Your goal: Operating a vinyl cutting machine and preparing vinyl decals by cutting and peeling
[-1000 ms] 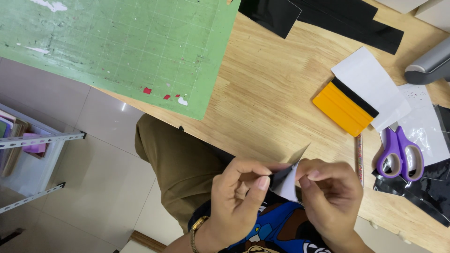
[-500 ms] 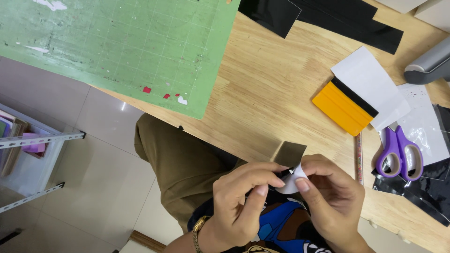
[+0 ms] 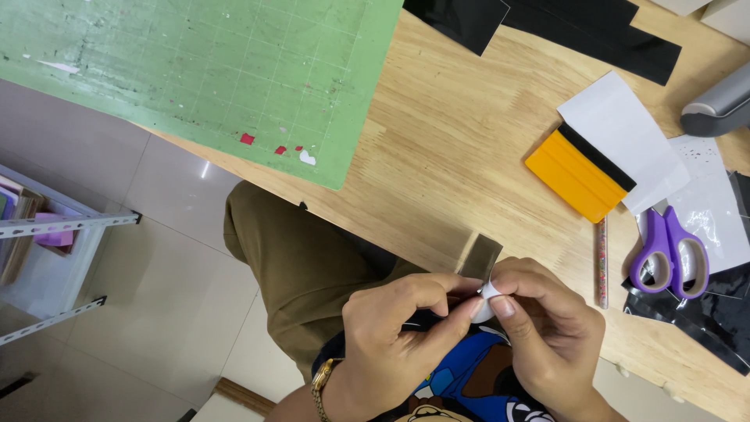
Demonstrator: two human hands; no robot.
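In the head view, a small white piece [image 3: 486, 295] was pinched between the fingertips of both hands, low in the frame just off the near edge of the wooden table [image 3: 461, 156]. The left hand [image 3: 398, 336] was closed narrowly on it with thumb and forefinger, a gold wristwatch [image 3: 320, 384] being worn at its wrist. The right hand [image 3: 547, 336] gripped the same piece from the right side. A translucent grey strip [image 3: 480, 258] stood up from the pinched piece, tilted toward the far side.

A shelf rack [image 3: 47, 234] was seen on the floor at the left; papers and something pink were held in it, but their kind could not be told.

On the table, one green cutting mat [image 3: 234, 70] was laid at the far left, with three small red scraps and one white scrap on it near its near edge. One orange squeegee [image 3: 574, 178] with a black edge was lying on a white sheet [image 3: 625, 133]. One pair of purple scissors [image 3: 676, 254] was seen at the right, with one thin speckled stick [image 3: 601, 262] just beside it. Black film pieces [image 3: 578, 27] were spread along the far edge.
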